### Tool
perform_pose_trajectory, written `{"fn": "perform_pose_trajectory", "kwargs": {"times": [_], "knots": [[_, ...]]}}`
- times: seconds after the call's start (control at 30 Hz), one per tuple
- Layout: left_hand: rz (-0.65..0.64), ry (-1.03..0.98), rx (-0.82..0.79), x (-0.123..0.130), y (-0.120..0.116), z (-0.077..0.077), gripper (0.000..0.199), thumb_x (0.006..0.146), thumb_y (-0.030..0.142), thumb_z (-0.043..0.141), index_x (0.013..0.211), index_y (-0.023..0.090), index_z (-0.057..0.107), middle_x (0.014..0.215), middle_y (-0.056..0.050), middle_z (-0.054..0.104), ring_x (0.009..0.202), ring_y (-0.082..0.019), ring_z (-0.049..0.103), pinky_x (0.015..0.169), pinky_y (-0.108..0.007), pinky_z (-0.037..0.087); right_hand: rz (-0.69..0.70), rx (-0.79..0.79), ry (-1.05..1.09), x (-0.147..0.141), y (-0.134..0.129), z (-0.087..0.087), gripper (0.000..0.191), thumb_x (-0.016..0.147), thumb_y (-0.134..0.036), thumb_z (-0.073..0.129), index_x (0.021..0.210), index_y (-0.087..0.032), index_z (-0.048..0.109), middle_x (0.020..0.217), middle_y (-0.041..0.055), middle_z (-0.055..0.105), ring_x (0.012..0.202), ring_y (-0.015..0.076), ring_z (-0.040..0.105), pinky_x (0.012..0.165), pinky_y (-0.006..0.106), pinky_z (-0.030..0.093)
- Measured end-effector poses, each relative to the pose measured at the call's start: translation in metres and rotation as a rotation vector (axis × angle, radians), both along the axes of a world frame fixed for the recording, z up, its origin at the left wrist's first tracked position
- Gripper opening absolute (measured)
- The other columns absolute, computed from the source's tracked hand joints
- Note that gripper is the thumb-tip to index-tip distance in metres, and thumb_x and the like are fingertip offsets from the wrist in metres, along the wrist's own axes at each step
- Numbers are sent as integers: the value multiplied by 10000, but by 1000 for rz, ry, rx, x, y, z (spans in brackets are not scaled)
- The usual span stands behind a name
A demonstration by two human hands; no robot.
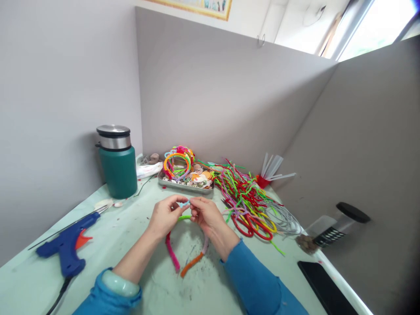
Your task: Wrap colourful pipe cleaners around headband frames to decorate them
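Note:
My left hand [166, 215] and my right hand [206, 214] meet near the middle of the table. Between their pinched fingertips is a small light blue fuzzy piece [184, 204], and both hands grip it. Just below them a curved band wrapped in coloured fuzzy stems [172, 253] forms an open arch, pink at the left, green at the top, lilac and orange at the right. Its two ends point toward me. The hands hide parts of the upper arch, and whether the blue piece joins the band cannot be made out.
A blue glue gun [67, 245] lies left, below a green bottle [118, 168]. Behind my hands is a metal tray [187, 189] with finished bands. Right are piled fuzzy stems [241, 188], red-handled scissors [252, 226], a red cup [262, 181], a clear jar [331, 229] and a black phone [324, 286].

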State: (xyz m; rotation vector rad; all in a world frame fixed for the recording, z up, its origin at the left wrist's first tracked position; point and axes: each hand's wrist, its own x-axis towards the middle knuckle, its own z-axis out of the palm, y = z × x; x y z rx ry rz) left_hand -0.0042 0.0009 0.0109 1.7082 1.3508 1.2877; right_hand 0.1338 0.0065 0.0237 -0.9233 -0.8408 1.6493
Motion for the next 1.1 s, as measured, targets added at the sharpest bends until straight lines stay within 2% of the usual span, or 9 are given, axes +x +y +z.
{"fn": "perform_pose_trajectory", "kwargs": {"times": [0.23,0.43,0.6,0.7,0.87,1.1], "knots": [[-14,26,72,1,-3,3,202,715,332,576,841,185,630,694,8,615,538,-102,479,528,-211,381,8,-13,30,-1,0,0,183,554,-217,705,624,-132,558,483,-36,513,401,60,418,373,193,349],[21,-14,24,1,-2,3,190,691,341,592,772,177,641,570,23,570,503,-107,466,495,-208,362,25,4,29,-1,-1,0,195,545,-228,716,618,-124,569,481,-36,511,400,55,420,388,194,359],[14,-33,40,0,-3,6,177,657,340,624,717,178,659,690,-17,646,552,-127,510,542,-223,389,2,87,-65,-1,-3,2,173,580,-250,698,641,-135,584,487,-41,515,380,52,418,383,193,350],[6,-6,22,-1,-4,8,180,664,341,619,730,178,658,621,-2,619,529,-123,491,522,-219,371,0,109,-121,0,-3,3,170,598,-266,683,631,-137,577,467,-44,500,372,52,414,377,188,336],[-58,-28,-40,-3,-5,11,230,684,372,604,787,172,654,553,22,557,525,-116,477,499,-210,359,39,89,-112,0,-3,2,179,609,-281,669,634,-141,560,458,-53,466,382,55,397,392,193,355],[-182,-252,-167,-2,-6,18,233,636,364,651,657,152,557,571,31,531,542,-102,496,524,-213,396,150,166,-203,2,-6,8,176,642,-280,624,581,-149,524,428,-74,394,381,46,338,401,186,315]]}}
